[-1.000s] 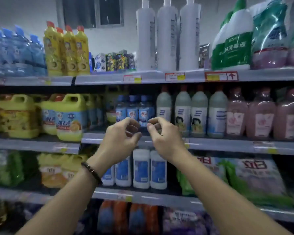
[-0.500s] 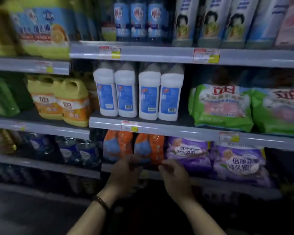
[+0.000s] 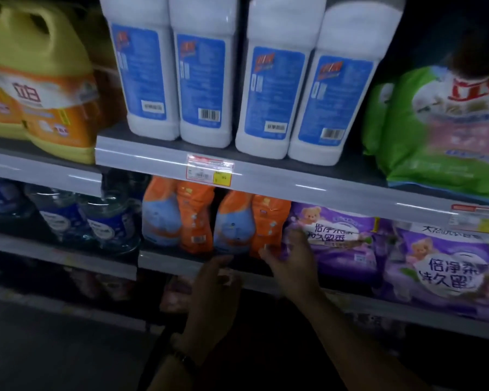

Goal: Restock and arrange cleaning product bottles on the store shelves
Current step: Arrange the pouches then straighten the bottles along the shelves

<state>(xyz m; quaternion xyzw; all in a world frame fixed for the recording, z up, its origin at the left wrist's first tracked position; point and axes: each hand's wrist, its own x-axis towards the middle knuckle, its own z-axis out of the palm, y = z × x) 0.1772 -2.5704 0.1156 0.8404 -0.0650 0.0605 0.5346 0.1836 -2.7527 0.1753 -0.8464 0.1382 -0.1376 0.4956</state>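
Several white bottles with blue labels (image 3: pixel 203 80) stand in a row on a grey shelf (image 3: pixel 294 176). One shelf lower stand orange and blue refill pouches (image 3: pixel 232 224) beside purple softener bags (image 3: pixel 339 241). My left hand (image 3: pixel 212 300) hovers in front of that lower shelf's edge, fingers spread, holding nothing. My right hand (image 3: pixel 291 266) reaches to the gap between the right orange pouch and the purple bag, fingers apart and touching or nearly touching them. The image is dim and blurred.
Yellow jugs with orange labels (image 3: pixel 48 108) stand at the left, green bags (image 3: pixel 441 128) at the right. Clear blue bottles (image 3: pixel 108 221) fill the lower left shelf. A price tag (image 3: pixel 209 170) hangs on the shelf edge. Dark floor lies below left.
My view and both hands have dropped from the upper shelves to the lower one and moved closer. The fingers, curled a second ago, are now spread near the orange pouches.
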